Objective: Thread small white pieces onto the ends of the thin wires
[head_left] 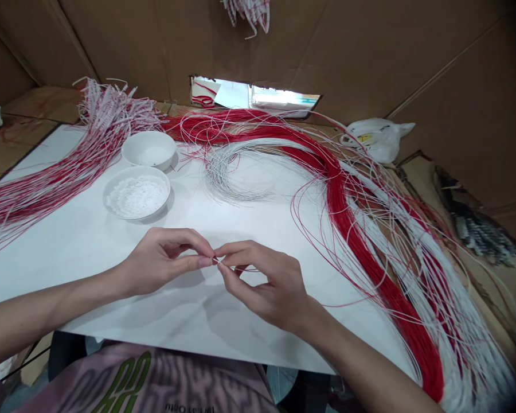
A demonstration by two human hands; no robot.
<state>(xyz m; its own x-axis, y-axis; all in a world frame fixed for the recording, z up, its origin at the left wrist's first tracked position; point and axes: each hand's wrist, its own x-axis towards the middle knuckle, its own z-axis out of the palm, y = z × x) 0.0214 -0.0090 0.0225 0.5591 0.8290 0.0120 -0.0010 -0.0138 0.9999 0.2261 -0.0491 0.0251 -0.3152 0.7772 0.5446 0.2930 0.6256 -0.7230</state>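
My left hand [165, 259] and my right hand [264, 281] meet fingertip to fingertip above the white tabletop [189, 321]. Both pinch thin cords [217, 261], one white and one reddish, where they come together; the exact join is too small to make out. From my right fingers a reddish strand trails off to the right. Left of and beyond my left hand stands a white bowl [136, 198] filled with small white pieces. Behind it is a second white bowl [148, 150], with only a dark speck visible inside.
A thick bundle of red cords [344, 212] and white cords [438, 321] curves along the right side. At the left lies a bundle of red and white strands [69, 178] with white-tipped ends. Cardboard walls [370, 57] surround the table, and a plastic bag [378, 139] sits back right.
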